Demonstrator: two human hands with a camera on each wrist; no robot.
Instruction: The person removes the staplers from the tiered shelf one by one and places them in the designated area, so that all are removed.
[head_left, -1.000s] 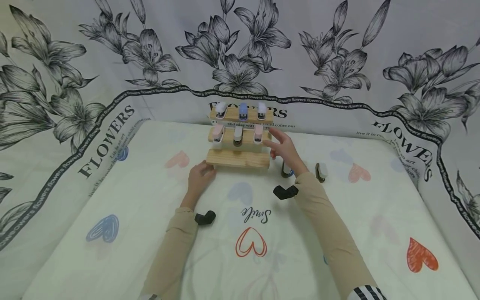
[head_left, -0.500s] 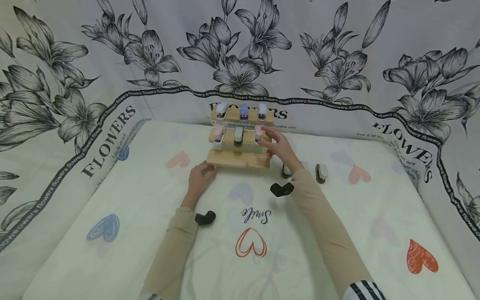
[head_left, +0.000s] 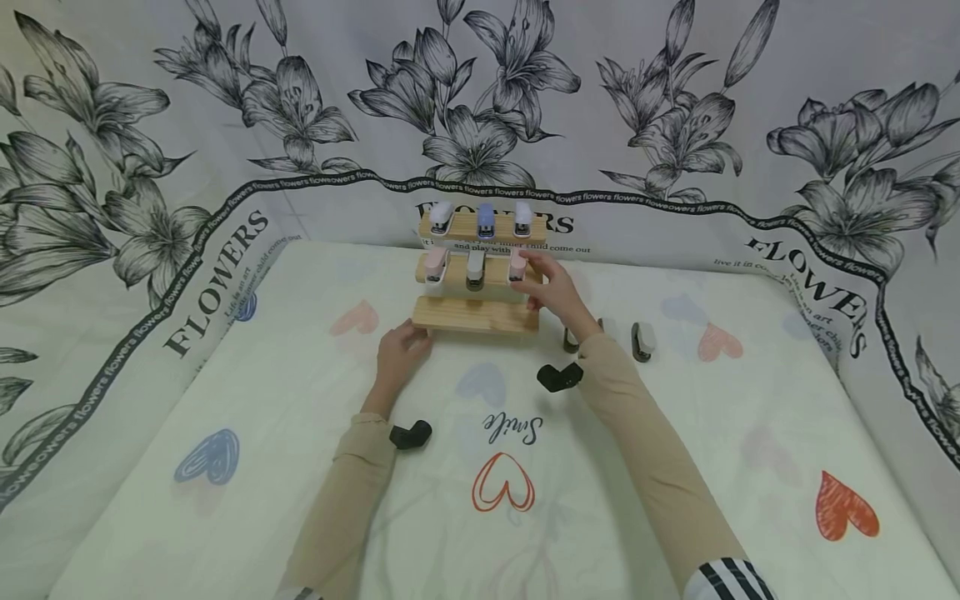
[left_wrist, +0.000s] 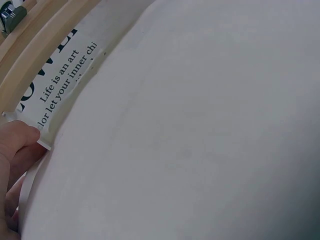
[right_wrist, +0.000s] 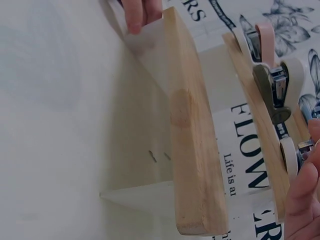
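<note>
A three-tier wooden display stand (head_left: 476, 315) faces me. My left hand (head_left: 400, 354) is at its lower left corner; the left wrist view has the thumb and fingers (left_wrist: 22, 137) pinching a pale side panel. My right hand (head_left: 557, 290) holds a pink-topped mini stapler (head_left: 517, 265) between thumb and fingers at the right end of the middle tier. In the right wrist view these fingers (right_wrist: 302, 195) partly cover that stapler. Beside it sit a grey-and-dark stapler (head_left: 476, 268) and another pink stapler (head_left: 436, 266).
The top tier bears a white stapler (head_left: 441, 218), a blue one (head_left: 486, 220) and a pale one (head_left: 522, 218). Two more staplers lie on the cloth, a white-and-dark one (head_left: 642, 341) and a dark one (head_left: 570, 339) partly behind my right wrist. A flowered curtain (head_left: 480, 100) hangs behind.
My right hand has moved left from beside the stand's right end onto the pink stapler, and its fingers have closed around it. The left hand stays in place.
</note>
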